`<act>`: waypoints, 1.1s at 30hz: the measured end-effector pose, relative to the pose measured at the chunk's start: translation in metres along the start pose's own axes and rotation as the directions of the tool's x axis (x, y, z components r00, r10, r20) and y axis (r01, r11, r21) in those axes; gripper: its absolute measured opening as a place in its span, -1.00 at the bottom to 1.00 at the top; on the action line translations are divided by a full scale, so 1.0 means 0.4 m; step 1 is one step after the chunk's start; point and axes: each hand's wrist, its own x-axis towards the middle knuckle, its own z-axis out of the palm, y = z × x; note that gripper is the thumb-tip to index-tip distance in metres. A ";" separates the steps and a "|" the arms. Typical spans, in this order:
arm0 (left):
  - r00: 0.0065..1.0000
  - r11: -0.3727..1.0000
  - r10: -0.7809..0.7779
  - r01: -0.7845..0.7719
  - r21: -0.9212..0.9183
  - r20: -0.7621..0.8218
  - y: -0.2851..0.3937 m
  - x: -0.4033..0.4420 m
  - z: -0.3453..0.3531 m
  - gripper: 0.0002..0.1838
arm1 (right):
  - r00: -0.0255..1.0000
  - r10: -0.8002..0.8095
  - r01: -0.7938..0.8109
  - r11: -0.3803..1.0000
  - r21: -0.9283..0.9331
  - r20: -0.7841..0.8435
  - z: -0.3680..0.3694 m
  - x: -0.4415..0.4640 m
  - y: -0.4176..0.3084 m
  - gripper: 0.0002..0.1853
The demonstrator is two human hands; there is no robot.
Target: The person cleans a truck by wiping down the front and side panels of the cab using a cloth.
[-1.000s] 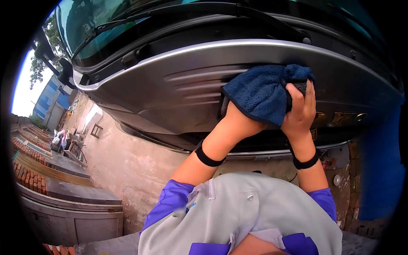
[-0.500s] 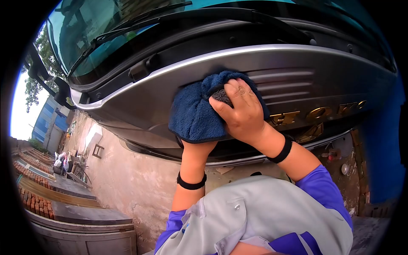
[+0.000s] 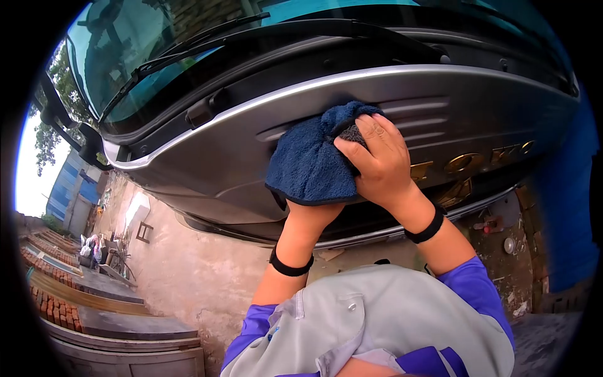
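A thick blue microfiber towel (image 3: 308, 164) lies bunched against the dark grey front panel (image 3: 207, 157) of a truck. My right hand (image 3: 382, 164) is closed on the towel's upper right part, thumb and fingers bent around a fuzzy dark grey patch (image 3: 352, 134); whether this is the towel's other side or a separate piece I cannot tell. From below, my left hand (image 3: 316, 212) reaches under the towel, which hides its fingers. Gold letters (image 3: 461, 162) on the panel are just right of my right hand.
Above the panel are the wiper arm (image 3: 301, 26) and the windshield (image 3: 119, 56). A side mirror (image 3: 92, 146) sticks out at left. Below lies a concrete floor (image 3: 169, 251), with a small stool (image 3: 144, 232), stacked bricks (image 3: 56, 308) and boards (image 3: 135, 327) at left.
Both hands and the towel have shifted right along the panel. The towel's left side has moved off part of the panel, and my right hand now covers more of the first gold letter.
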 end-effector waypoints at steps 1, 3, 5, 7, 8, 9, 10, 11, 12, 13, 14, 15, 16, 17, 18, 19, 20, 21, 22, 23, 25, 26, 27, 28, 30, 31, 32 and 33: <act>1.000 0.999 0.025 -0.025 -0.023 -0.001 0.013 0.013 0.018 -0.50 | 1.000 0.014 -0.014 0.999 -0.046 0.006 -0.013 -0.017 0.024 -0.75; 0.998 0.999 0.045 -0.046 0.007 0.054 0.033 0.021 0.053 -0.49 | 0.998 0.061 -0.062 0.996 -0.057 -0.020 -0.046 -0.035 0.059 -0.72; 0.998 0.997 0.054 -0.052 -0.062 0.026 0.064 0.045 0.091 -0.48 | 0.996 0.088 -0.091 0.992 -0.092 -0.034 -0.077 -0.056 0.096 -0.70; 0.998 0.992 0.058 -0.056 -0.116 0.008 0.089 0.061 0.133 -0.47 | 0.992 0.116 -0.121 0.985 -0.124 -0.046 -0.099 -0.080 0.132 -0.69; 0.998 0.989 0.059 -0.058 -0.135 0.001 0.101 0.069 0.150 -0.46 | 0.990 0.132 -0.138 0.982 -0.126 -0.051 -0.109 -0.090 0.148 -0.68; 0.998 0.986 0.063 -0.063 -0.153 -0.005 0.111 0.079 0.163 -0.46 | 0.987 0.149 -0.156 0.980 -0.127 -0.058 -0.118 -0.099 0.162 -0.66; 0.998 0.983 0.067 -0.067 -0.172 -0.008 0.123 0.088 0.176 -0.46 | 0.983 0.170 -0.177 0.976 -0.128 -0.065 -0.128 -0.110 0.175 -0.65; 0.997 0.985 0.073 -0.071 -0.158 0.009 0.136 0.095 0.187 -0.45 | 0.981 0.185 -0.191 0.968 -0.165 -0.052 -0.138 -0.123 0.188 -0.60; 0.998 0.982 0.066 -0.062 -0.177 0.015 0.143 0.099 0.195 -0.45 | 0.983 0.174 -0.182 0.969 -0.166 -0.062 -0.143 -0.123 0.198 -0.57; 0.998 0.979 0.060 -0.055 -0.198 0.019 0.147 0.103 0.201 -0.44 | 0.982 0.175 -0.184 0.968 -0.169 -0.067 -0.146 -0.126 0.202 -0.56; 0.998 0.974 0.055 -0.050 -0.219 0.021 0.146 0.107 0.202 -0.43 | 0.982 0.175 -0.186 0.967 -0.174 -0.073 -0.146 -0.126 0.201 -0.55; 0.999 0.974 0.043 -0.036 -0.223 0.030 0.144 0.107 0.200 -0.41 | 0.981 0.178 -0.188 0.968 -0.166 -0.076 -0.145 -0.121 0.196 -0.56; 0.998 0.974 0.054 -0.047 -0.223 0.025 0.137 0.109 0.196 -0.41 | 0.981 0.181 -0.191 0.968 -0.160 -0.075 -0.144 -0.116 0.186 -0.57; 0.998 0.973 0.063 -0.057 -0.224 0.020 0.128 0.107 0.187 -0.42 | 0.980 0.185 -0.194 0.968 -0.156 -0.071 -0.140 -0.108 0.178 -0.58; 0.997 0.971 0.070 -0.064 -0.228 0.017 0.121 0.103 0.179 -0.42 | 0.984 0.168 -0.175 0.972 -0.157 -0.060 -0.132 -0.102 0.173 -0.60; 0.998 0.977 0.056 -0.053 -0.205 0.005 0.113 0.098 0.166 -0.42 | 0.987 0.155 -0.161 0.974 -0.159 -0.048 -0.121 -0.095 0.168 -0.62; 0.999 0.982 0.044 -0.043 -0.185 -0.002 0.104 0.094 0.150 -0.42 | 0.988 0.148 -0.152 0.975 -0.163 -0.037 -0.109 -0.090 0.157 -0.63; 0.999 0.985 0.034 -0.034 -0.168 -0.004 0.091 0.086 0.134 -0.42 | 0.991 0.130 -0.135 0.978 -0.157 -0.038 -0.097 -0.073 0.134 -0.68; 0.998 0.989 0.048 -0.051 -0.140 -0.028 0.072 0.075 0.120 -0.44 | 0.993 0.110 -0.114 0.982 -0.151 -0.037 -0.081 -0.062 0.118 -0.71; 0.997 0.991 0.065 -0.070 -0.115 -0.049 0.047 0.064 0.106 -0.47 | 0.995 0.096 -0.102 0.983 -0.155 -0.041 -0.063 -0.050 0.095 -0.73; 0.995 0.990 0.057 -0.068 -0.123 -0.085 0.016 0.052 0.064 -0.56 | 0.998 0.052 -0.057 0.987 -0.152 -0.038 -0.028 -0.025 0.053 -0.73; 0.997 0.990 0.058 -0.063 -0.127 -0.044 -0.008 0.042 0.038 -0.61 | 0.998 0.042 -0.047 0.992 -0.118 -0.039 -0.015 -0.005 0.022 -0.72; 0.996 0.992 0.080 -0.083 -0.090 -0.039 -0.034 0.035 0.012 -0.61 | 0.999 0.014 -0.019 0.996 -0.089 -0.048 0.011 0.002 0.003 -0.73; 0.994 0.993 0.101 -0.103 -0.053 -0.034 -0.056 0.028 -0.013 -0.61 | 0.998 -0.014 0.011 0.998 -0.059 -0.057 0.036 0.011 -0.012 -0.74; 0.999 0.999 0.041 -0.041 0.011 0.027 -0.093 -0.007 -0.062 -0.58 | 0.997 -0.054 0.052 0.998 -0.036 -0.061 0.081 0.025 -0.053 -0.76; 0.998 0.999 0.010 -0.013 0.047 0.056 -0.108 -0.025 -0.082 -0.57 | 0.994 -0.076 0.076 0.997 -0.008 -0.074 0.099 0.038 -0.070 -0.78; 0.997 0.996 0.005 -0.012 0.092 0.071 -0.123 -0.039 -0.098 -0.55 | 0.994 -0.086 0.086 0.996 -0.003 -0.071 0.117 0.045 -0.090 -0.80; 0.996 0.990 0.001 -0.013 0.137 0.085 -0.139 -0.053 -0.111 -0.54 | 0.992 -0.092 0.094 0.995 0.016 -0.088 0.135 0.050 -0.108 -0.80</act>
